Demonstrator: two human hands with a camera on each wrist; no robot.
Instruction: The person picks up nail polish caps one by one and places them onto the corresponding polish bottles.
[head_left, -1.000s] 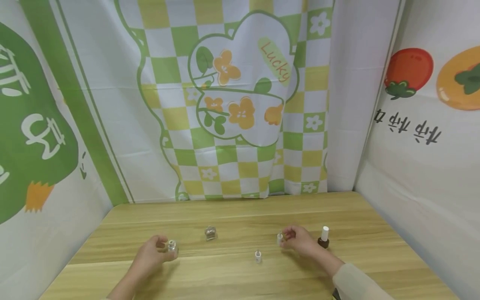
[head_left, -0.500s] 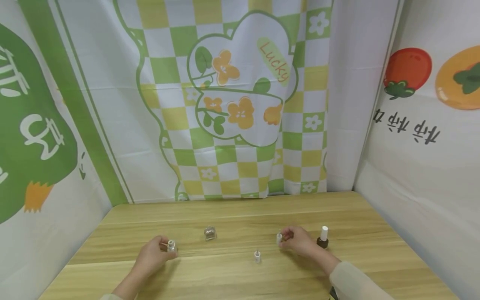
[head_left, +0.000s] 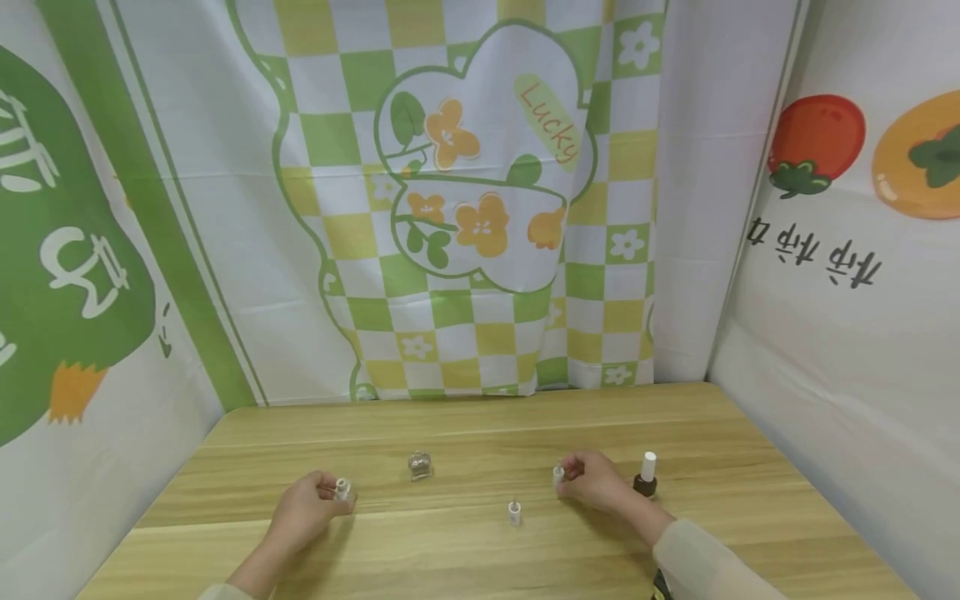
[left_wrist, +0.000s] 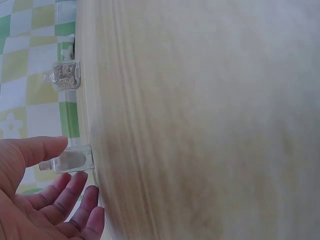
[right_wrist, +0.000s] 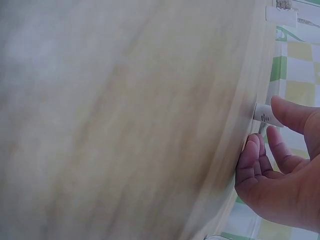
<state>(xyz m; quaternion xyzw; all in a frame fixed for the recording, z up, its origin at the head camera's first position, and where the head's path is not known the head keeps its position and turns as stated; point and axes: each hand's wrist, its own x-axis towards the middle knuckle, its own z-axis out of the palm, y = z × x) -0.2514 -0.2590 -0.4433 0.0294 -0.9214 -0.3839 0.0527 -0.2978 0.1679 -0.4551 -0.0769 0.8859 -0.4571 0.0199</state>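
Note:
My left hand (head_left: 300,508) holds a small clear nail polish bottle (head_left: 344,490) with no cap, between thumb and fingers, on the left of the table. The left wrist view shows the thumb on one side of this bottle (left_wrist: 71,159) and the fingertips on the other. On the right, my right hand (head_left: 597,483) pinches a white nail polish cap (head_left: 558,477) standing brush end up; in the right wrist view the thumb covers part of the cap (right_wrist: 263,114). A second white cap (head_left: 514,513) stands between the hands, its brush pointing up.
An uncapped bottle of glitter polish (head_left: 420,467) stands further back, left of centre. Beside my right forearm is a dark bottle (head_left: 647,482) with a white cap. Part of a dark object (head_left: 660,586) shows under the right sleeve. Printed curtains border the wooden table (head_left: 465,567).
The fingers of my left hand have closed in on the clear bottle. My right hand stays at the white cap, almost still.

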